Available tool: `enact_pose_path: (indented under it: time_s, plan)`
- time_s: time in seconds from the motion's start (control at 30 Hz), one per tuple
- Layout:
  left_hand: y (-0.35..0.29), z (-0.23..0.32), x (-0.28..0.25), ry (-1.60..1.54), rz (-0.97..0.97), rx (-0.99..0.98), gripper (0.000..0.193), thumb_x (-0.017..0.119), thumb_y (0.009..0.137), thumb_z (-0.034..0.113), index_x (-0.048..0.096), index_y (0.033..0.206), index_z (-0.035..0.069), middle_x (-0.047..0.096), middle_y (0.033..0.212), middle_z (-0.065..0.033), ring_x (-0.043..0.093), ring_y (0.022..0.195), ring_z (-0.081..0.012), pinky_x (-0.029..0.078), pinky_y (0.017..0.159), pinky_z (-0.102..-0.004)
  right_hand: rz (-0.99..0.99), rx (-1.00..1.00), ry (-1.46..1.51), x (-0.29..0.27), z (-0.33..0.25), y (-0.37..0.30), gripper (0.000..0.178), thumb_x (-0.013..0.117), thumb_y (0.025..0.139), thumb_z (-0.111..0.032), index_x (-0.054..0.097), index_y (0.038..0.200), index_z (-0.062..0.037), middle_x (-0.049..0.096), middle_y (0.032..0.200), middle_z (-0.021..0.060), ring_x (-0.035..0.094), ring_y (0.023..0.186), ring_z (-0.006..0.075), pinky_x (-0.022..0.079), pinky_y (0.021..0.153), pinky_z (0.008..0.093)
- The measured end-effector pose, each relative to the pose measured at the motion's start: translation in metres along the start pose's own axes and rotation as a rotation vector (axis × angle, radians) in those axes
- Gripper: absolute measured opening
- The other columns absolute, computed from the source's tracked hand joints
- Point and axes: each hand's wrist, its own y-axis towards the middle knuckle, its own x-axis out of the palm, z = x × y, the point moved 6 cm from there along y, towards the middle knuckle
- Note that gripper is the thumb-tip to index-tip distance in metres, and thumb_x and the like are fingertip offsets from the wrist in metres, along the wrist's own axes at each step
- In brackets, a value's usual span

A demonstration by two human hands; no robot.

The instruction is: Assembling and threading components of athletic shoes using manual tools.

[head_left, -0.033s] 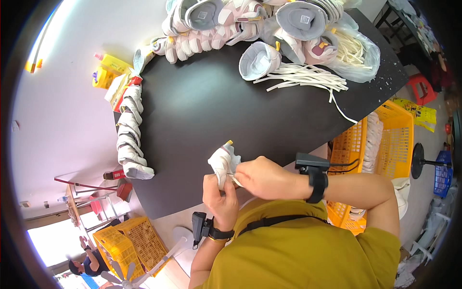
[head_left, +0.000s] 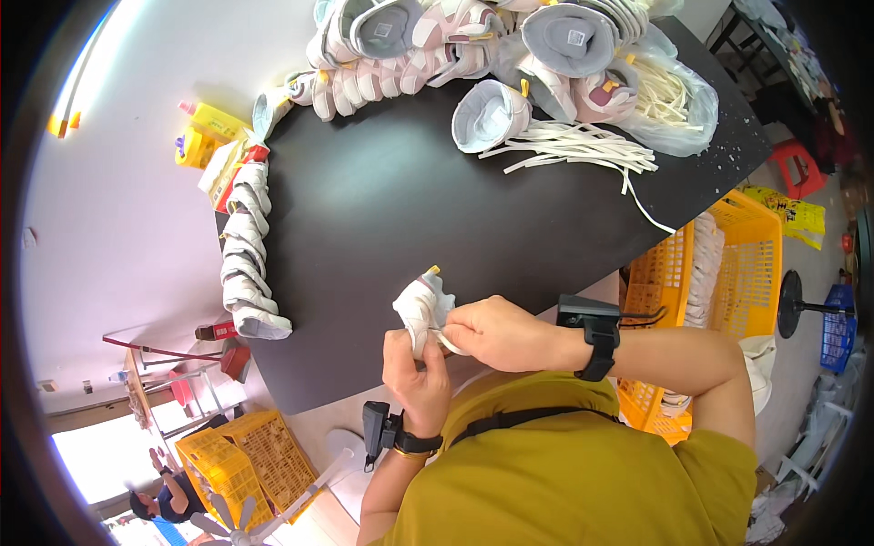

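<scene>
1. A yellow bottle-shaped package (head_left: 211,121) with a pink cap stands at the far left corner of the black table (head_left: 428,200), beside a smaller yellow and blue container (head_left: 191,148); a red and white packet (head_left: 228,173) lies just below them at the table's edge.
2. A clear plastic bag (head_left: 687,96) of white laces sits at the far right of the table, with loose white laces (head_left: 583,146) spread in front of it.
3. A crumpled yellow bag (head_left: 794,211) with printing lies on the floor behind the yellow crate (head_left: 737,264) at the right.
4. The small white shoe (head_left: 421,305) with a yellow tab is held above the near edge of the table, close to the person's chest.
5. The left hand (head_left: 414,373) is closed around the shoe's lower part, fingers curled against it.
6. The right hand (head_left: 496,332) has its fingers bent and pinched on a white lace (head_left: 448,340) at the shoe's side; the fingertips themselves are hidden.
7. A row of white shoes (head_left: 244,264) lines the table's left edge; a pile of pink and grey shoes (head_left: 437,45) lies at the far edge.
</scene>
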Motion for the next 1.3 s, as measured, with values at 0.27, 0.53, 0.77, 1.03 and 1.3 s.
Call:
enact_pose_path:
  time_s: [0.27,0.53,0.77,1.03,1.3]
  plan:
    - [-0.013,-0.003,0.0,0.001,-0.064,0.016,0.006,0.059,0.089,-0.006,0.059,0.093,-0.002,0.054,0.076,-0.0062,0.052,0.066,-0.0116,0.043,0.056,-0.0262,-0.036,-0.232,-0.39,0.005,-0.02,-0.009,0.012,0.057,0.082,-0.006,0.051,0.086,0.0032,0.062,0.064,0.0205,0.065,0.057,0.0353,0.051,0.051,0.0426]
    - [0.016,-0.014,-0.061,0.451,0.036,0.127,0.028,0.062,0.074,-0.014,0.065,0.097,0.001,0.058,0.088,-0.0112,0.056,0.074,-0.0295,0.047,0.061,-0.0363,-0.262,-0.166,-0.246,-0.032,-0.052,-0.056,0.006,0.058,0.086,-0.005,0.054,0.091,-0.0023,0.061,0.071,0.0135,0.059,0.058,0.0334,0.049,0.052,0.0422]
    - [-0.005,0.038,-0.027,0.198,-0.24,0.519,0.036,0.068,0.067,-0.013,0.072,0.097,0.007,0.056,0.094,-0.0092,0.061,0.086,-0.027,0.053,0.072,-0.0361,-0.019,-0.434,0.082,-0.052,-0.052,0.022,0.018,0.061,0.087,-0.006,0.06,0.104,-0.0007,0.066,0.093,0.0133,0.065,0.083,0.032,0.051,0.069,0.0371]
    - [-0.011,0.033,-0.028,0.157,-0.141,0.609,0.034,0.072,0.066,-0.011,0.071,0.095,0.007,0.058,0.094,-0.0093,0.061,0.087,-0.0264,0.053,0.07,-0.0333,-0.397,-0.098,0.13,-0.029,-0.023,0.026,0.016,0.067,0.086,-0.012,0.068,0.095,0.0014,0.068,0.08,0.0115,0.062,0.066,0.0207,0.049,0.064,0.0322]
    - [0.011,0.017,-0.025,-0.037,-0.336,0.17,0.03,0.063,0.07,-0.013,0.063,0.094,0.004,0.062,0.094,-0.0118,0.059,0.083,-0.0298,0.05,0.069,-0.0367,0.016,0.026,0.326,-0.034,-0.001,0.036,0.015,0.061,0.089,-0.014,0.065,0.092,0.0003,0.069,0.078,0.0112,0.067,0.069,0.0224,0.051,0.067,0.0326]
